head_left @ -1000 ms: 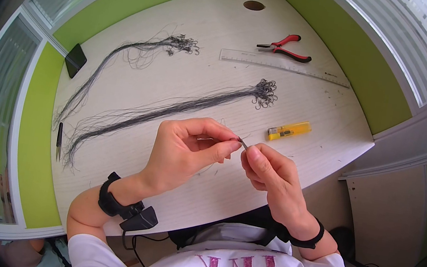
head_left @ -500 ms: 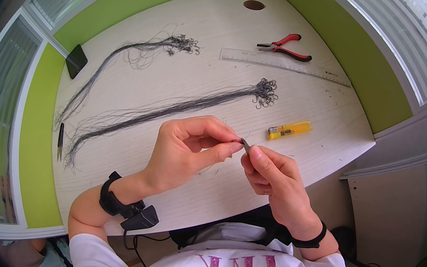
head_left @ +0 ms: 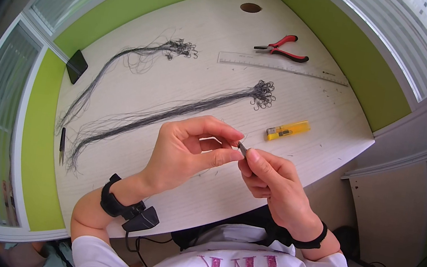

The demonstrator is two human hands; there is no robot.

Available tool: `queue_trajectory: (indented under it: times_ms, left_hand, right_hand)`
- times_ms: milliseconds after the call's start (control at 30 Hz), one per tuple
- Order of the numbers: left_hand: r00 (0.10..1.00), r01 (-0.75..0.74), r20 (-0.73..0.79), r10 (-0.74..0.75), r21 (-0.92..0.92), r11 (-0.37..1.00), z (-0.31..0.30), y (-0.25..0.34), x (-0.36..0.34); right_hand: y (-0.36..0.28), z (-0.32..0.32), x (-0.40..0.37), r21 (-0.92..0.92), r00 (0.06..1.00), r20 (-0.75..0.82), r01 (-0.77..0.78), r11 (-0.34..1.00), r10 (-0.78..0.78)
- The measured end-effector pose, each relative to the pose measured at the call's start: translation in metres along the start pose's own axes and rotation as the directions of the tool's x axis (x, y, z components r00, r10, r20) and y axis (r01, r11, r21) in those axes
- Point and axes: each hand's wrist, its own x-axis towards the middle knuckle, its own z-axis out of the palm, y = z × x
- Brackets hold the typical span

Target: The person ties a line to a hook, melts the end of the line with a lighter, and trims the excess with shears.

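Observation:
My right hand (head_left: 280, 184) is closed around a small pointed metal tool (head_left: 243, 149), its dark tapered tip showing past the thumb and forefinger. The rest of it is hidden in the palm. Facing it, my left hand (head_left: 186, 154) has its thumb and forefinger parted around that tip, the other fingers curled behind. A tiny thin piece shows at the tip, too small to name. Beyond the hands lies a bundle of fish hooks (head_left: 263, 95) on long dark lines (head_left: 173, 111). A yellow lighter (head_left: 287, 130) rests to the right of the bundle, above my right hand.
A second bundle of hooked lines (head_left: 120, 60) lies farther back. Red-handled pliers (head_left: 285, 48) and a clear ruler (head_left: 283, 67) are at the back right. A black pointed tool (head_left: 62, 146) and a phone-like dark slab (head_left: 76, 67) sit by the left edge. Green partitions (head_left: 338, 58) enclose the table.
My left thumb and forefinger have spread apart from their pinch at the tool's tip. The right hand keeps its hold, shifted slightly left.

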Motion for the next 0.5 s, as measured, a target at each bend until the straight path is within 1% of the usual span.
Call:
queue_trajectory:
  times_ms: [67, 133, 500]
  left_hand:
    - [1.0, 0.006, 0.02, -0.006, 0.003, 1.0, -0.0014, 0.0016, -0.0005]
    - [0.999, 0.042, 0.03, -0.044, 0.051, 0.998, -0.0025, 0.0036, -0.0012]
    - [0.998, 0.051, 0.017, -0.052, 0.052, 0.997, -0.0034, 0.004, -0.0019]
  right_hand:
    - [0.0008, 0.0007, 0.0002, 0.0, 1.0, -0.004, 0.001, 1.0, -0.001]
    - [0.0013, 0.0012, 0.0001, 0.0, 1.0, -0.008, 0.003, 1.0, -0.003]
    - [0.001, 0.0005, -0.0007, 0.02, 1.0, 0.01, -0.016, 1.0, 0.016]
